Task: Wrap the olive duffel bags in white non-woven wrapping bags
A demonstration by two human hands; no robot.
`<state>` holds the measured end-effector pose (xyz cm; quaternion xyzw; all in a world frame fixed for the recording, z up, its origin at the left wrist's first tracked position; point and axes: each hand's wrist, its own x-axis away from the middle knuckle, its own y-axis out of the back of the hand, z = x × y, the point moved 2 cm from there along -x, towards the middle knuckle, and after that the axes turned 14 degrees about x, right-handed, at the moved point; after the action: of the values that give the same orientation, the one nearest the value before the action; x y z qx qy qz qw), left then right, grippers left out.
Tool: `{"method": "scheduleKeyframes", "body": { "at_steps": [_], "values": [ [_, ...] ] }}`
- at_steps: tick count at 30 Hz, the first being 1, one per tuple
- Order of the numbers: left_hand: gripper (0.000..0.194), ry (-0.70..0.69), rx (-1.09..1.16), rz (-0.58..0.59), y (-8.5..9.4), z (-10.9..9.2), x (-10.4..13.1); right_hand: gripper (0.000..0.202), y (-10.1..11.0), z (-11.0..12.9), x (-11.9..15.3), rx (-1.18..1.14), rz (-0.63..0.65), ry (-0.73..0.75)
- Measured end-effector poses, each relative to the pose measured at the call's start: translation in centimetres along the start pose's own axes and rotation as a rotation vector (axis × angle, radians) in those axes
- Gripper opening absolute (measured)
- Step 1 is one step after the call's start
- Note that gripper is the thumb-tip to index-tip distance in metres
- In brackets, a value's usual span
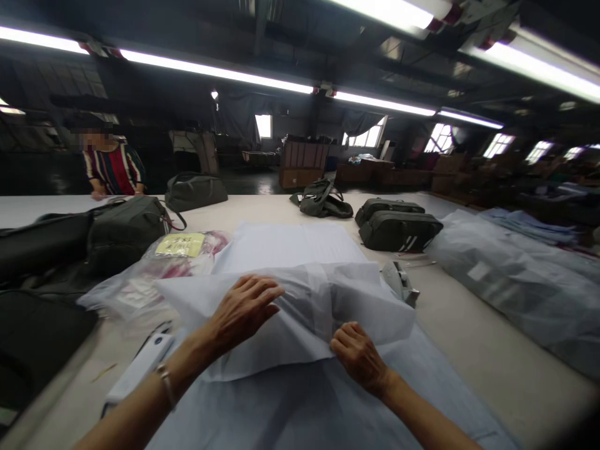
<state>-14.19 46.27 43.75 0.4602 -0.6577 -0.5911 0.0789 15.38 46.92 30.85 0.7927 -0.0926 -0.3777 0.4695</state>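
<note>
A thin, translucent white sheet (pixel 281 340) lies folded across the middle, and something dark shows faintly through it. My left hand (pixel 246 307) is over the sheet's left part with its fingers stretched to the right, slightly blurred. I cannot tell whether it presses on the sheet. At the sheet's near edge, right of centre, the curled fingers of my right hand (pixel 354 350) grip the material. Beneath and toward me spreads a pale bluish sheet (pixel 300 406). Beyond the fold, more flat white sheeting (pixel 295 244) lies on the table. A grey tape dispenser (pixel 400 284) stands right of the fold.
Dark green bags (pixel 126 234) crowd the left, beside a clear plastic bag (pixel 145 275) with a yellow label. A white box-like device (pixel 140 365) lies near my left forearm. More green bags (pixel 398 228) and a large plastic-covered pile (pixel 506 281) stand right. A person (pixel 112 165) is across the table.
</note>
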Motion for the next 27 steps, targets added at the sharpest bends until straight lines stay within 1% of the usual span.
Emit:
{"method": "scheduleKeyframes", "body": {
  "at_steps": [1,2,4,6,7,9,11,12,14,15,17,19,21,23,25,27],
  "values": [
    [0.035,-0.089,-0.081,0.005,-1.2,0.2,-1.2,0.025,0.1,-0.1,0.3,0.006,0.006,-0.006],
    [0.045,-0.158,-0.143,0.044,-2.8,0.6,-2.0,0.025,0.0,-0.2,0.5,0.014,0.008,-0.014],
    [0.063,-0.245,-0.214,0.144,-6.4,1.2,-2.7,0.026,-0.5,-0.3,1.0,0.035,0.004,-0.044],
    [0.075,-0.271,-0.236,0.209,-9.3,1.7,-2.6,0.024,-1.2,-0.3,1.5,0.042,0.016,-0.081],
    [0.078,-0.264,-0.238,0.223,-10.4,1.9,-2.4,0.022,-1.4,-0.3,1.8,0.025,0.037,-0.091],
    [0.084,-0.239,-0.236,0.229,-11.6,2.0,-1.9,0.016,-1.2,-0.1,2.3,-0.050,0.087,-0.085],
    [0.089,-0.221,-0.233,0.233,-11.9,2.0,-1.7,0.009,-0.2,0.0,2.3,-0.135,0.091,-0.085],
    [0.092,-0.218,-0.233,0.237,-12.0,2.0,-1.6,0.011,0.5,-0.1,2.0,-0.152,0.064,-0.098],
    [0.097,-0.207,-0.240,0.246,-12.0,1.9,-1.6,0.028,1.6,-0.4,0.9,-0.124,-0.010,-0.135],
    [0.099,-0.197,-0.250,0.248,-12.1,2.0,-1.6,0.038,1.8,-0.6,0.2,-0.092,-0.032,-0.140],
    [0.099,-0.202,-0.258,0.253,-12.2,2.0,-1.6,0.052,1.5,-1.0,-1.2,-0.023,-0.034,-0.111],
    [0.098,-0.228,-0.247,0.267,-12.2,2.1,-1.5,0.056,0.5,-1.3,-1.8,0.029,-0.014,-0.054],
    [0.098,-0.261,-0.213,0.290,-11.9,2.3,-1.3,0.057,-0.4,-1.3,-1.4,0.058,0.009,-0.009],
    [0.096,-0.302,-0.147,0.322,-11.4,2.4,-1.2,0.056,-0.8,-1.0,-0.1,0.062,0.022,0.023],
    [0.084,-0.354,-0.047,0.344,-10.9,2.3,-1.0,0.051,-0.9,-0.6,1.3,0.049,0.025,0.051],
    [0.065,-0.381,0.050,0.323,-10.5,2.2,-0.9,0.046,-1.0,-0.4,2.3,0.043,0.012,0.059]
  ]
}}
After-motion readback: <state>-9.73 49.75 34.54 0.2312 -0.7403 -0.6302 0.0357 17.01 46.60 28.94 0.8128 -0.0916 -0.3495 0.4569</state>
